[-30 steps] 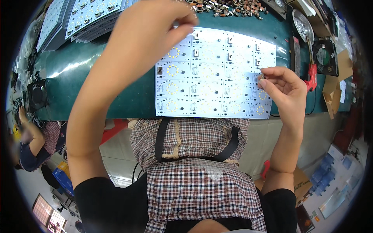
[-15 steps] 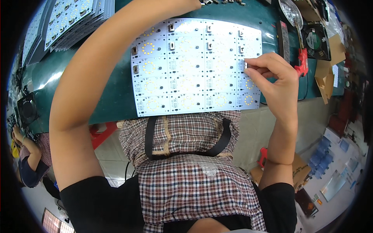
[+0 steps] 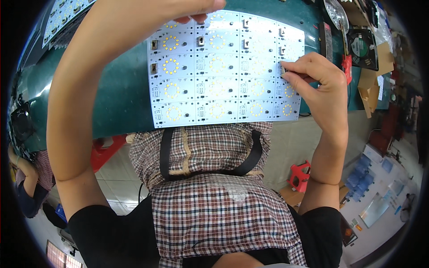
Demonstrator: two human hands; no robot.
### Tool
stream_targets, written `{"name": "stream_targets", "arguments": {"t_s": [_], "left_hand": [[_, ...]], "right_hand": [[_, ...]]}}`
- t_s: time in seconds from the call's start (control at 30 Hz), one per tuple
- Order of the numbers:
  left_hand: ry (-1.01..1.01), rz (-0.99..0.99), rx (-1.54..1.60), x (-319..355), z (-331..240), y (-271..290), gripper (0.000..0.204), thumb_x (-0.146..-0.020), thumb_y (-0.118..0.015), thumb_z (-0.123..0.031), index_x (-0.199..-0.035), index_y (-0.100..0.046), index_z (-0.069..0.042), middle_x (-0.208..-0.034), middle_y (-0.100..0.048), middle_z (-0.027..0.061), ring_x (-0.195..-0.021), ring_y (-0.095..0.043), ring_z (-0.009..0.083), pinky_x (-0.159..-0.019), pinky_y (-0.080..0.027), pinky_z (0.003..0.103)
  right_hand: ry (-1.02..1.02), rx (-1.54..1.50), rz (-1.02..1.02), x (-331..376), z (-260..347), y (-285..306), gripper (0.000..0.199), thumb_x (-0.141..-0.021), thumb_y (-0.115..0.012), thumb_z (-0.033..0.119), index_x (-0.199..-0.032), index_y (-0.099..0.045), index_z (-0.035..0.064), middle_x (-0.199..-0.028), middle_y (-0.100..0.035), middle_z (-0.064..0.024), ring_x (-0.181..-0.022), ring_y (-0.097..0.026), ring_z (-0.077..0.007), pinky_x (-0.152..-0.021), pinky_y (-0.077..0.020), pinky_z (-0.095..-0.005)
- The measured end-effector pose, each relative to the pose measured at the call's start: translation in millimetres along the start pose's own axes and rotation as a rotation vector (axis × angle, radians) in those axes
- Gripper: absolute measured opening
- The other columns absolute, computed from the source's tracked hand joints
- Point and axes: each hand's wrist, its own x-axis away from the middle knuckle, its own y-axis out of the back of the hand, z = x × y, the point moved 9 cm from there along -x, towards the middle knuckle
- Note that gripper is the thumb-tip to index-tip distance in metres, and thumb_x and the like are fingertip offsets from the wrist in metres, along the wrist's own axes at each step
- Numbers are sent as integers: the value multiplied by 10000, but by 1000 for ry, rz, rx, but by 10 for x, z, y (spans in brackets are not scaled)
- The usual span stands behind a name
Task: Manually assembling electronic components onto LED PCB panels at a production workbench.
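Right hand (image 3: 318, 77) pinches a small switch (image 3: 282, 70) at the white circuit board (image 3: 230, 89) (print unreadably small); at least seven more switches (image 3: 201, 41) there. Left hand (image 3: 192, 10): grip, cannot tell.

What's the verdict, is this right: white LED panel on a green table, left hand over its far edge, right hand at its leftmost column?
One error: the head view shows the right hand at the rightmost column of the white LED panel, not the leftmost. The panel is on the green table, with the left hand over its far edge.
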Motion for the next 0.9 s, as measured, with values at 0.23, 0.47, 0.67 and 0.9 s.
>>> {"name": "stream_targets", "arguments": {"t_s": [0.23, 0.47, 0.67, 0.9], "left_hand": [[109, -18, 142, 377, 293, 26, 141, -927, -736, -63, -1045, -731, 15, -905, -743, 93, -812, -722, 148, -703, -571, 274], [-297, -13, 167, 604, 366, 49, 212, -937, -741, -70, -1138, -717, -7, -996, -733, 59, -893, -708, 122, -774, -562, 236], [-261, 47, 195, 685, 290, 8, 225, -957, -707, -30, -1175, -688, 23, -1033, -734, 92, -969, -729, 147, -863, -600, 264], [-217, -13, 84, 783, 210, -65, 223, -950, -720, -30, -1161, -683, 35, -1022, -740, 110, -943, -744, 146, -871, -606, 246]], "right_hand": [[-3, 36, -4, 0, 36, 0, 204, -803, -782, -28, -1004, -794, 5, -830, -694, -79, -698, -668, -169, -628, -522, -276], [84, 200, -17, 19, 145, -6, 189, -828, -759, -31, -1010, -786, 11, -814, -666, -86, -682, -650, -208, -611, -498, -307], [132, 281, -58, 40, 195, -11, 150, -826, -770, -7, -973, -776, 22, -830, -682, -85, -683, -664, -232, -601, -507, -320], [232, 393, -67, 59, 257, -18, 145, -813, -779, 2, -955, -764, 26, -845, -694, -84, -678, -672, -257, -590, -517, -338]]}}
